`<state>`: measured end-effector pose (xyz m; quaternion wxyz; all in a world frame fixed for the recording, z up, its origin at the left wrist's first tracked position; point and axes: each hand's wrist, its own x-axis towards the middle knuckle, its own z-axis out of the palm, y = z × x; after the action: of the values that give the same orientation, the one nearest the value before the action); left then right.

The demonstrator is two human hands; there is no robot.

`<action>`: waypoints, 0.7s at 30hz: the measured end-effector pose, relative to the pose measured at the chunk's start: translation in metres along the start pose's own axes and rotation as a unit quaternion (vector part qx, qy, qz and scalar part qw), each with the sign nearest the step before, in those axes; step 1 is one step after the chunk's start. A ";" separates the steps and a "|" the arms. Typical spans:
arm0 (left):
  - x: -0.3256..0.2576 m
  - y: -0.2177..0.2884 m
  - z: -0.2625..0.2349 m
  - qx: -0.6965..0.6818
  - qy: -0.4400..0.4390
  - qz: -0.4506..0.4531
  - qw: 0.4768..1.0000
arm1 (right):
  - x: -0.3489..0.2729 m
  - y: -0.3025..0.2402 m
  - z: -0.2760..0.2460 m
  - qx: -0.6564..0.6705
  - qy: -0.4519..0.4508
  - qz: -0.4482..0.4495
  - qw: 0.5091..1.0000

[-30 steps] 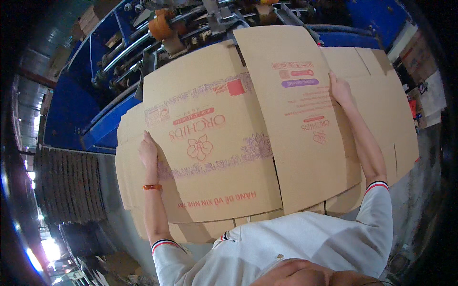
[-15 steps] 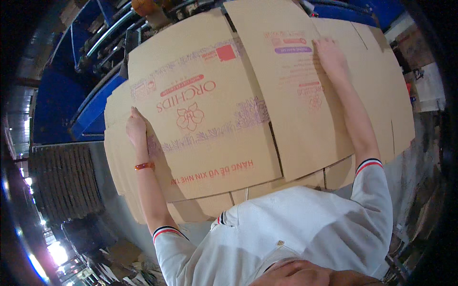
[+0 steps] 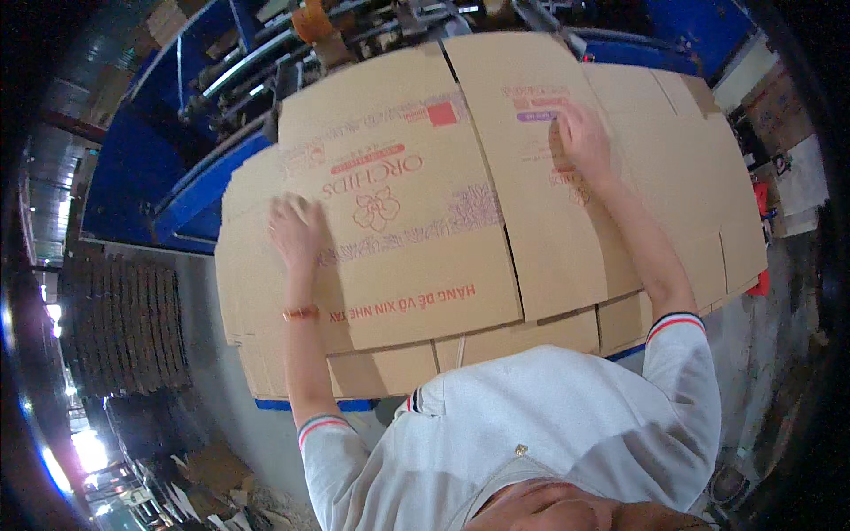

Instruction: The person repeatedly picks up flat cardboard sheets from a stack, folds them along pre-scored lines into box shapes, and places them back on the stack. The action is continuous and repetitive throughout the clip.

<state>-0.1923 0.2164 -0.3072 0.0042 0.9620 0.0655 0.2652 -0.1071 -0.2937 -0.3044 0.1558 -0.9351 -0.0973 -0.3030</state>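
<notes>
A large flat cardboard carton sheet (image 3: 416, 283), printed in red and purple with a flower, lies in front of me. It has slots cut between its panels. My left hand (image 3: 297, 232) is at its left part, fingers spread over the surface beside the print and slightly blurred. On the right panel, my right hand (image 3: 584, 142) rests by the purple label, fingers stretched out and a little bent, gripping nothing. More plain cardboard sheets (image 3: 390, 370) show beneath, their edges sticking out toward me and to both sides.
Beyond the cardboard stands a blue machine (image 3: 168, 199) with metal rods and rollers (image 3: 252, 75). A tall stack of dark, layered sheets (image 3: 124, 323) is on the left. Scraps of cardboard (image 3: 217, 465) lie on the floor at lower left. A blue edge (image 3: 319, 405) shows under the sheets.
My left hand has left the top sheet's left edge and moved inward with its fingers spreading. My right hand has come left and nearer. The cardboard sits slightly lower in view.
</notes>
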 end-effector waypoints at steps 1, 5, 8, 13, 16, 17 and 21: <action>-0.021 0.016 -0.013 -0.089 -0.105 0.008 0.990 | -0.018 -0.013 -0.014 0.007 -0.091 0.054 0.994; -0.136 0.089 -0.108 -0.157 -0.290 0.217 0.919 | -0.129 -0.068 -0.099 0.047 -0.231 -0.063 0.970; -0.151 0.087 -0.109 -0.157 -0.294 0.234 0.913 | -0.168 -0.084 -0.140 0.030 -0.290 -0.132 0.947; -0.120 0.062 -0.090 -0.147 -0.209 0.300 0.919 | -0.152 -0.080 -0.123 0.044 -0.207 -0.190 0.959; -0.106 0.064 -0.086 -0.142 -0.204 0.332 0.910 | -0.153 -0.068 -0.107 0.013 -0.188 -0.227 0.955; -0.106 0.065 -0.078 -0.157 -0.188 0.332 0.911 | -0.147 -0.059 -0.099 0.022 -0.167 -0.236 0.957; -0.074 0.064 -0.050 -0.183 -0.137 0.345 0.910 | -0.110 -0.042 -0.067 0.042 -0.093 -0.253 0.962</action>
<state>-0.2726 0.1422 -0.2996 0.0978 0.9339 -0.3209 0.1234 -0.2422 -0.2881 -0.3090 0.1035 -0.8967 -0.3576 -0.2394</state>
